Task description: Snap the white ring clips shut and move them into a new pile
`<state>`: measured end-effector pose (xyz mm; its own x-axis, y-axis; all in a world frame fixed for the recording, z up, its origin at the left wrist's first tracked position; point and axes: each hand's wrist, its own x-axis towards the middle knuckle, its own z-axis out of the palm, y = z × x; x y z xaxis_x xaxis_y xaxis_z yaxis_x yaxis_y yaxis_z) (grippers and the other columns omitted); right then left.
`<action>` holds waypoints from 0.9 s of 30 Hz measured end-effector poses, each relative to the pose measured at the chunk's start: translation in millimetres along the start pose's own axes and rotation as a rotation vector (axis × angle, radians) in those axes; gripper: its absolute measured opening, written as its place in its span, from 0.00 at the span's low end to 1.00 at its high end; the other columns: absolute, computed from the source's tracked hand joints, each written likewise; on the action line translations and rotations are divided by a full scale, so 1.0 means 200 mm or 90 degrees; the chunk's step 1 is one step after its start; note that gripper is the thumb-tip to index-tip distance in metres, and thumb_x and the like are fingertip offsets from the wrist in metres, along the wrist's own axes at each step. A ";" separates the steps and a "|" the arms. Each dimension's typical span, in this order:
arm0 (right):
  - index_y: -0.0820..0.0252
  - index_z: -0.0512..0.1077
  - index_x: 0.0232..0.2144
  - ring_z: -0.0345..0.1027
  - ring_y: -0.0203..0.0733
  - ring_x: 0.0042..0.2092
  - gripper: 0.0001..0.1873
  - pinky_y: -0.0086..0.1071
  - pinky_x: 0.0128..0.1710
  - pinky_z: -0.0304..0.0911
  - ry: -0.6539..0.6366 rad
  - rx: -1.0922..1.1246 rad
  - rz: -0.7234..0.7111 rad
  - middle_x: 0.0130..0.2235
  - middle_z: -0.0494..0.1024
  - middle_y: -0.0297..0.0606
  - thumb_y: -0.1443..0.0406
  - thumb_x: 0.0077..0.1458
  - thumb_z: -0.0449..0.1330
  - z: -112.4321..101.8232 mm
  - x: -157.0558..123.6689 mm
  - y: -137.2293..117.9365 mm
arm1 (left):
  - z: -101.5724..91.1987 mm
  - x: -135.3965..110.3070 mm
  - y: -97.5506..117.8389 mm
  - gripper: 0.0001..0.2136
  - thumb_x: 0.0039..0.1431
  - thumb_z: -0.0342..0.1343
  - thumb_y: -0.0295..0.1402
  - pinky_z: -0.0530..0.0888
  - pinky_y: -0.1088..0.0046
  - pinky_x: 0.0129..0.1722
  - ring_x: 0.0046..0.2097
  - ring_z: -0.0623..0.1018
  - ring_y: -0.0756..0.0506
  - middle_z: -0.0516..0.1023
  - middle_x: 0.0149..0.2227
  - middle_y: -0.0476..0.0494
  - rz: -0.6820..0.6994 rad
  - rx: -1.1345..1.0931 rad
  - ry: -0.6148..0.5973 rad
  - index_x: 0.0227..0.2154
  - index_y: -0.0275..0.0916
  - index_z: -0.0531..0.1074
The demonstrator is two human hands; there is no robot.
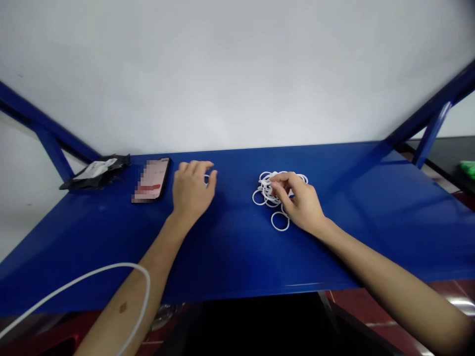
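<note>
A tangled pile of thin white ring-shaped bands (267,197) lies on the blue table (237,247), right of the middle. My right hand (299,200) reaches into this pile, thumb and forefinger pinched together at a white band; the fingertips partly cover it. One separate white band (280,221) rests flat at the pile's near edge. To the left, my left hand (193,190) is over the table, palm down, with its thumb spread from the fingers. Part of another white band (207,176) shows between that thumb and the fingers, mostly hidden by the hand.
A phone (152,180) with its screen lit lies left of my left hand. Farther left is a black plastic package (96,172) with a white label. Across my left forearm loops a white cable (111,267). Blue frame bars (430,128) and a pale wall (237,74) bound the table.
</note>
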<state>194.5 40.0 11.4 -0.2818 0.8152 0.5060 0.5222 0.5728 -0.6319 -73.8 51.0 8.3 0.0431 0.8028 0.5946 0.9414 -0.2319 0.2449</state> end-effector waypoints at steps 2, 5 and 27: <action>0.57 0.72 0.41 0.68 0.43 0.38 0.07 0.36 0.36 0.64 0.039 -0.048 -0.018 0.37 0.80 0.40 0.61 0.67 0.55 -0.01 0.02 0.03 | 0.02 0.01 -0.11 0.09 0.63 0.55 0.36 0.67 0.51 0.48 0.49 0.71 0.32 0.76 0.42 0.34 -0.062 0.079 0.016 0.41 0.39 0.76; 0.57 0.73 0.37 0.66 0.47 0.42 0.07 0.42 0.42 0.64 0.066 -0.106 -0.044 0.38 0.80 0.41 0.63 0.66 0.56 -0.01 0.05 0.09 | 0.05 0.00 -0.22 0.10 0.63 0.53 0.36 0.66 0.49 0.49 0.50 0.70 0.31 0.75 0.39 0.33 -0.100 0.130 -0.019 0.35 0.36 0.77; 0.57 0.66 0.54 0.68 0.49 0.53 0.16 0.45 0.51 0.68 -0.032 -0.045 -0.198 0.52 0.73 0.47 0.64 0.66 0.57 0.03 -0.01 -0.02 | -0.06 -0.03 0.17 0.08 0.65 0.56 0.40 0.70 0.70 0.35 0.33 0.75 0.47 0.77 0.31 0.49 -0.089 -0.438 -0.248 0.37 0.41 0.74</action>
<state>188.1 36.6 9.4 -0.4760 0.6060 0.6373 0.4589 0.7894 -0.4078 -46.7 32.0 22.6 0.1733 0.9541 0.2443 0.5346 -0.2994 0.7903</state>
